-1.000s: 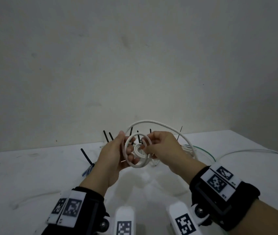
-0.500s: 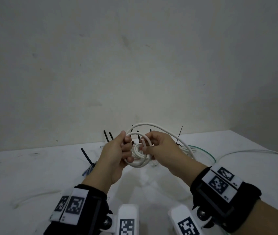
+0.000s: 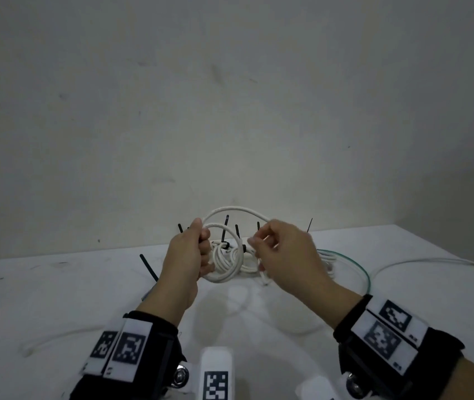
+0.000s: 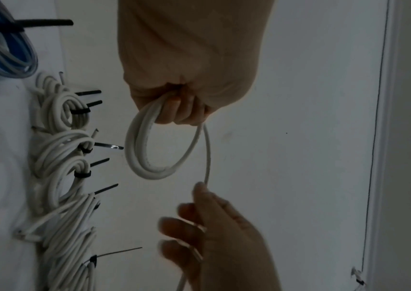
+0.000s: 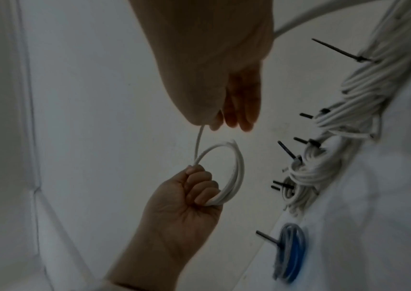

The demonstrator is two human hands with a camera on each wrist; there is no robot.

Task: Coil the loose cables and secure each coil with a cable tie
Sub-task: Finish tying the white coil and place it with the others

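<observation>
Above the white table (image 3: 56, 298), my left hand (image 3: 202, 249) grips a small coil of white cable (image 3: 225, 274) in its curled fingers. The left wrist view shows the same coil (image 4: 147, 149) hanging as a ring below the fist. From the fist a single strand (image 3: 235, 209) arches over to my right hand (image 3: 258, 244), which pinches it between thumb and fingertips a short way to the right. In the right wrist view the strand (image 5: 198, 141) runs from those fingertips down to the coil (image 5: 235, 173) held by the left hand (image 5: 196, 189).
Several white coils (image 3: 247, 256) bound with black cable ties (image 4: 82, 111) lie in a row behind my hands, along the wall. A blue coil (image 5: 290, 254) lies at the row's left end. A green wire (image 3: 358, 268) and loose white cables (image 3: 420, 261) trail over the right of the table.
My right hand has drawn away to the right from the left hand, and the strand now spans the gap. The left hand keeps its grip on the coil.
</observation>
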